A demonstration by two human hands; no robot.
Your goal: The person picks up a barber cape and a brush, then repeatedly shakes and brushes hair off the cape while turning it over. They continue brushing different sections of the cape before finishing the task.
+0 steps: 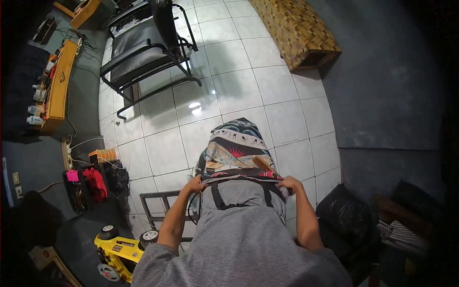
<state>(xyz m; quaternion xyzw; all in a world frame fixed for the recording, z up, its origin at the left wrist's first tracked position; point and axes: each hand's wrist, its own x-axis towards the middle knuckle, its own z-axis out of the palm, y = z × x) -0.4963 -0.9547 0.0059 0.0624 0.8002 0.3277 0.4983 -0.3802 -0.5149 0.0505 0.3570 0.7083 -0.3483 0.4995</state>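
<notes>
A patterned apron (234,148) with colourful prints and a lettered white band hangs in front of my waist. Its upper edge is stretched between my hands. My left hand (195,184) is closed on the left corner of that edge, and my right hand (290,182) pinches the opposite corner. Close to my right hand, a brown wooden-looking piece (262,165) sticks up from the apron; its lower end is hidden. Dark straps (217,197) lie across my grey shirt just behind the edge.
Ahead stands a black padded armchair (138,48) on white floor tiles (239,95). A woven box (299,31) lies along the right wall. To the left are a wooden shelf (61,86) with bottles, a yellow toy car (119,246) and a metal frame (155,203). Black bags (342,208) sit at right.
</notes>
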